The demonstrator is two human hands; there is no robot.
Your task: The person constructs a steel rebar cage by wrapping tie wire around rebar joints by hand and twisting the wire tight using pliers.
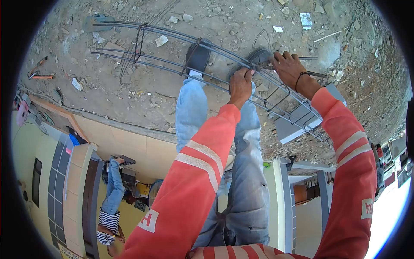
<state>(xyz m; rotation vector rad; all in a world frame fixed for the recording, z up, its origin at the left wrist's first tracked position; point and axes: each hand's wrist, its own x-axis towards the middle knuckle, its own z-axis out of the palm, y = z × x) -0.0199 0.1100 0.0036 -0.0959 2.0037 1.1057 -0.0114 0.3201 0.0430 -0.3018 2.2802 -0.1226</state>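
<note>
A long rebar cage (168, 63), made of thin steel bars with square stirrups (139, 43), runs across in front of my legs. My left hand (240, 87) is closed on its bars near the middle, thumb and fingers pinched at a joint. Just right of it, my right hand (288, 71) wraps around a dark metal hand tool (318, 74) that looks like pincers. Most of the tool is covered by my fingers, and its tip lies close to my left fingertips. A loop of thin wire (262, 36) rises beside the joint.
My shoes (198, 55) stand under and against the cage. Grey blocks (297, 118) lie beneath its right end. Loose wire (125, 71), stones (161, 41) and rubble cover the dirt ground. Behind me, a person in a striped shirt (108, 220) is near a building.
</note>
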